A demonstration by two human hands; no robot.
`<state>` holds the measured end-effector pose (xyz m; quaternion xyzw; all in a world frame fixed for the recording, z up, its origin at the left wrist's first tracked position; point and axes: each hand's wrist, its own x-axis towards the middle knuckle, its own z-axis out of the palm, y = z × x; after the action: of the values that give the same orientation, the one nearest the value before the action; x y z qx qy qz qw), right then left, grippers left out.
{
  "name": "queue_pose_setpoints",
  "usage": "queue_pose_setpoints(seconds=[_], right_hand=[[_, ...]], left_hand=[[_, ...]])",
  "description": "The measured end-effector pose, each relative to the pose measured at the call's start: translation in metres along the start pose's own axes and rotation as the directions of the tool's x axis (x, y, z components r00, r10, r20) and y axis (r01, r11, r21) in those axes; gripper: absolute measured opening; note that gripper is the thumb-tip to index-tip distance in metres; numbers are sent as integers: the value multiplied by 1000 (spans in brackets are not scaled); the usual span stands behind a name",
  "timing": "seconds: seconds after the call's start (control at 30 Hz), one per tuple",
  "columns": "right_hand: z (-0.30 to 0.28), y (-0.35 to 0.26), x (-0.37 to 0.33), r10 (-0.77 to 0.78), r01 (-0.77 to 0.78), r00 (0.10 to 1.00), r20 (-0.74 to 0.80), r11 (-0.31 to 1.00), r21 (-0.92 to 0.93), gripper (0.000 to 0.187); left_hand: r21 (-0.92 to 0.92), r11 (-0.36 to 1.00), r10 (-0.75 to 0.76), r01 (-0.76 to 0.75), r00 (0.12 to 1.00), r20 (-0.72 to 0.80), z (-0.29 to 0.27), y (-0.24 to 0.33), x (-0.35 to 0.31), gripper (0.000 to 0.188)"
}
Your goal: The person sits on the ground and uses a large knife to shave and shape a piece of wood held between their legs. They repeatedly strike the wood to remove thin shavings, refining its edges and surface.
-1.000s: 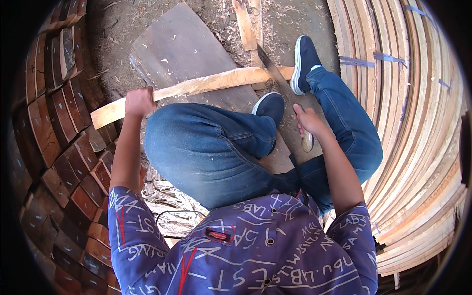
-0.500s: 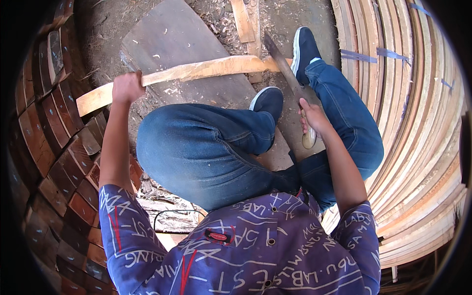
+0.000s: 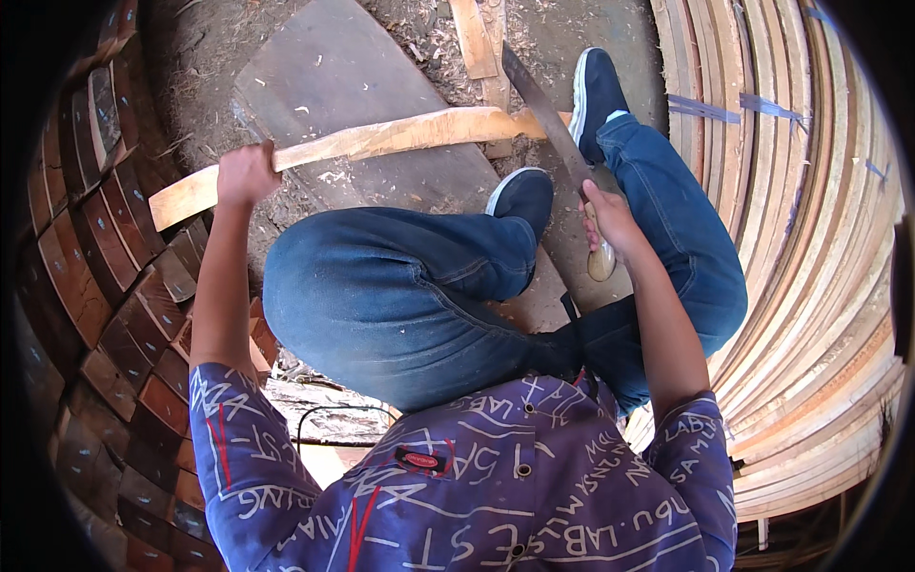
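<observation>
My left hand [image 3: 245,174] grips a long pale wooden slat [image 3: 381,141] near its left end; the slat runs across a grey board [image 3: 353,76] on the ground. My right hand [image 3: 608,217] is closed on the pale handle of a long machete [image 3: 543,110]. Its blade points up and left and its edge meets the slat's right end. I sit with my knees bent, in blue jeans, my dark shoes [image 3: 599,91] planted by the slat's right end.
Stacked dark reddish wood blocks [image 3: 105,286] curve along the left. A tall pile of pale slats [image 3: 810,238] fills the right side. Another loose slat [image 3: 474,38] and wood chips lie on the dirt beyond the board.
My left hand has lifted and shifted the slat upward and to the left. The machete has risen from low beside my shoe, so its blade now lies on the slat's right end.
</observation>
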<state>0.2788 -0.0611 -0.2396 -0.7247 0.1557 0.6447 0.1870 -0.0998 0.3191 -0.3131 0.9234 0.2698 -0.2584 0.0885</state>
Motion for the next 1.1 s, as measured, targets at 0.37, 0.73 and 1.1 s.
queue_pose_setpoints(seconds=[0.37, 0.73, 1.1], right_hand=[[-1, -2, 21, -341, 343, 924, -175, 939, -23, 50], [18, -22, -36, -536, 422, 804, -256, 819, -388, 46], [-7, -15, -6, -480, 66, 848, -222, 512, -856, 49]], left_hand=[[18, 1000, -25, 24, 999, 39, -7, 3, 0, 14], [21, 1000, -17, 16, 998, 55, -5, 1, -1, 14], [44, 999, -23, 20, 998, 54, -1, 2, -1, 14]])
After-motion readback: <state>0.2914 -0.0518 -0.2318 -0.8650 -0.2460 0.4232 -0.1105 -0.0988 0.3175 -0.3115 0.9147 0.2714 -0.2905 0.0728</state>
